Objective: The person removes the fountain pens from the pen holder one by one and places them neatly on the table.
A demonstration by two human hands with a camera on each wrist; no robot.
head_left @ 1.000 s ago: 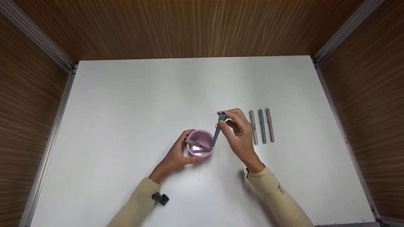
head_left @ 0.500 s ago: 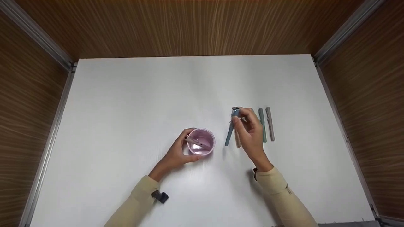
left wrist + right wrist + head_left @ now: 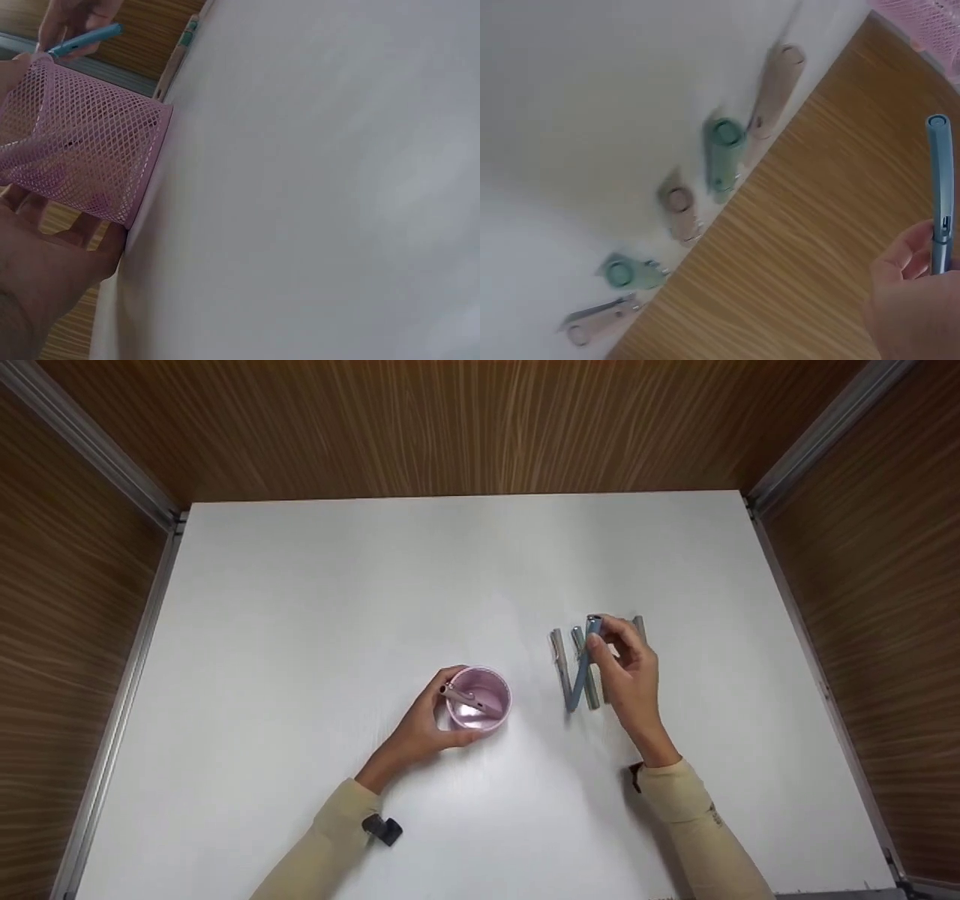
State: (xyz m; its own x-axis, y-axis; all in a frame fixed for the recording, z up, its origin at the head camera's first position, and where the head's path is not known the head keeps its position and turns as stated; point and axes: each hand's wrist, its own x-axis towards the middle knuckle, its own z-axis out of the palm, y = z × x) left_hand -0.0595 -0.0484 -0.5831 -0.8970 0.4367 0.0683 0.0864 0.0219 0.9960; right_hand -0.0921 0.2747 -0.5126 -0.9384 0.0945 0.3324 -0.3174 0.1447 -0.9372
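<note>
My left hand (image 3: 416, 731) holds a pink mesh pen holder (image 3: 105, 142) around its side, thumb toward the near side and fingers behind. It stands upright on the white table. A dusty-pink pen (image 3: 469, 701) leans inside, its capped end over the left rim. To the right, my right hand (image 3: 634, 682) pinches a blue pen (image 3: 943, 180) near its cap end between thumb and fingers. The blue pen tilts, lower end toward me, and overlaps the row of pens in the head view. In that row, a pinkish-grey pen (image 3: 559, 656) and a green pen (image 3: 592, 690) show left of my hand.
Several pens lie side by side in alternating dusty pink and green, as the right wrist view shows, among them a green pen (image 3: 726, 154) and a pink one (image 3: 776, 90). Wood-grain panels (image 3: 480, 427) wall the white table (image 3: 300, 585) at the back and sides.
My right hand has carried the blue pen rightward, from beside the holder's rim to over the row of pens. My left hand and the pen holder have stayed in place.
</note>
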